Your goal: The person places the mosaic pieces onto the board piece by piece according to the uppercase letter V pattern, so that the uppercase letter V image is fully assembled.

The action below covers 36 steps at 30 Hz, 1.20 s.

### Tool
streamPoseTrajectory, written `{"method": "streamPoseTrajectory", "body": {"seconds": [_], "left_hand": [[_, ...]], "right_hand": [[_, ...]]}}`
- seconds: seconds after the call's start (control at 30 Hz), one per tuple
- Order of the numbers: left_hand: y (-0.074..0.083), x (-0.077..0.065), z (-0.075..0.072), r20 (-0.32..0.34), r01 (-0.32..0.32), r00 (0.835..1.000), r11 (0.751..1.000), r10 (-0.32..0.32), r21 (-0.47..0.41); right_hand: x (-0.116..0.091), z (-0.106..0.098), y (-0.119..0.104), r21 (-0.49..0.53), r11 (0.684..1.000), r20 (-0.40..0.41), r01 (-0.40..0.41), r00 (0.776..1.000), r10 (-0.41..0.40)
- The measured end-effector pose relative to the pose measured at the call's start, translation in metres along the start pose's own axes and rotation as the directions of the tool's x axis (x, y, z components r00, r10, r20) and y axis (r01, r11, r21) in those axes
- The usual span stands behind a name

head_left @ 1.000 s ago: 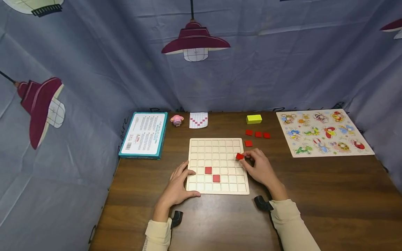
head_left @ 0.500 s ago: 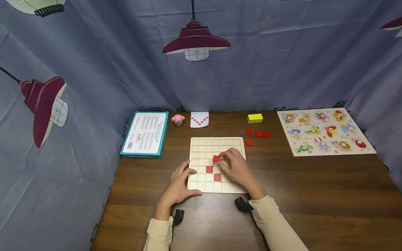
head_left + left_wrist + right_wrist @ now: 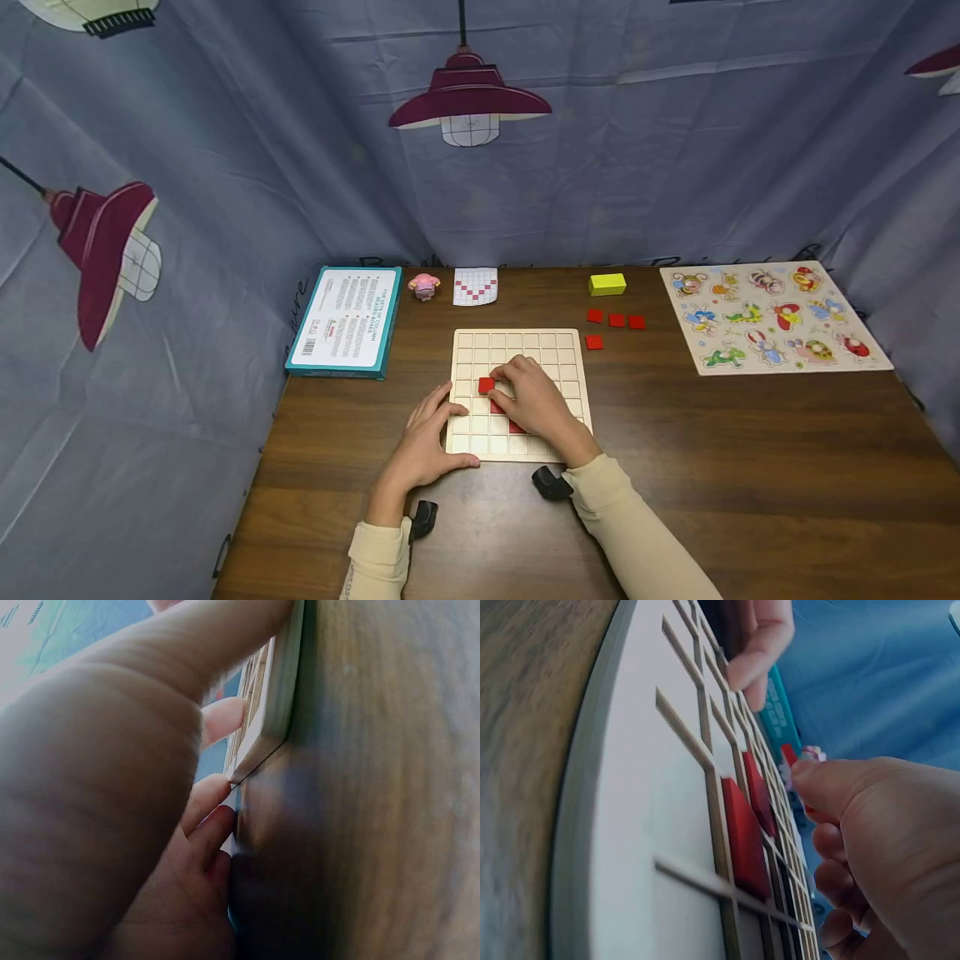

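A pale wooden grid board [image 3: 555, 346] lies in the middle of the table. My right hand [image 3: 534, 404] pinches a red square tile [image 3: 486, 386] between thumb and fingers, close over the left-centre cells. Two more red tiles sit in cells of the board, diagonal to each other; the right wrist view shows the nearer tile [image 3: 744, 836] and the farther tile [image 3: 758, 791]. At the board's front left corner rests my left hand [image 3: 423, 442], fingers spread. Its thumb lies along the front edge, one fingertip [image 3: 225, 720] reaches over the board, and other fingers touch the left side.
Several loose red tiles [image 3: 617, 320] lie behind the board's right corner, near a yellow block [image 3: 607, 285]. A pattern card [image 3: 475, 287] and a pink figurine [image 3: 424, 287] stand at the back. A teal box [image 3: 341, 321] lies left, an insect picture board [image 3: 772, 317] right.
My right hand has carried the red tile leftward from the board's right edge, across the grid, to above the left-centre cells. The left hand stays in place on the board.
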<state>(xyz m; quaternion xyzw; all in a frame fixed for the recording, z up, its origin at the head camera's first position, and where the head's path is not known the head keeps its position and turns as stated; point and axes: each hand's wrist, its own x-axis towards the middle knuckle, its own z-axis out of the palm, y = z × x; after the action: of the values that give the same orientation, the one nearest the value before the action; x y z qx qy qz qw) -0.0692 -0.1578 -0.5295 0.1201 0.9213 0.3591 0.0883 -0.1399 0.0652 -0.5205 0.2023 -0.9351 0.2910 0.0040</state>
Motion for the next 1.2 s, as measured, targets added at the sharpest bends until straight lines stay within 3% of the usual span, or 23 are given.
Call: {"method": "streamPoseTrajectory", "body": {"seconds": [0.37,0.57,0.77,0.97,1.2], "left_hand": [[0.001,0.002,0.000,0.001,-0.016,1.000,1.000,0.016,0.002],[0.000,0.001,-0.001,0.015,0.014,1.000,1.000,-0.014,0.002],[0.000,0.000,-0.002,0.015,0.014,1.000,1.000,-0.014,0.006],[0.000,0.000,-0.003,0.004,0.023,1.000,1.000,-0.023,-0.001],[-0.001,-0.002,-0.001,0.008,0.034,0.999,0.999,-0.034,-0.016]], "right_hand": [[0.009,0.010,-0.005,-0.089,0.996,0.027,0.012,1.000,-0.010],[0.010,0.011,-0.012,-0.097,0.995,0.015,0.015,1.000,-0.014],[0.006,0.003,-0.008,-0.003,0.999,0.026,-0.042,0.999,0.042],[-0.006,-0.026,0.036,0.165,0.979,-0.057,-0.120,0.990,0.131],[-0.023,-0.074,0.115,0.105,0.962,-0.101,-0.252,0.960,0.262]]}}
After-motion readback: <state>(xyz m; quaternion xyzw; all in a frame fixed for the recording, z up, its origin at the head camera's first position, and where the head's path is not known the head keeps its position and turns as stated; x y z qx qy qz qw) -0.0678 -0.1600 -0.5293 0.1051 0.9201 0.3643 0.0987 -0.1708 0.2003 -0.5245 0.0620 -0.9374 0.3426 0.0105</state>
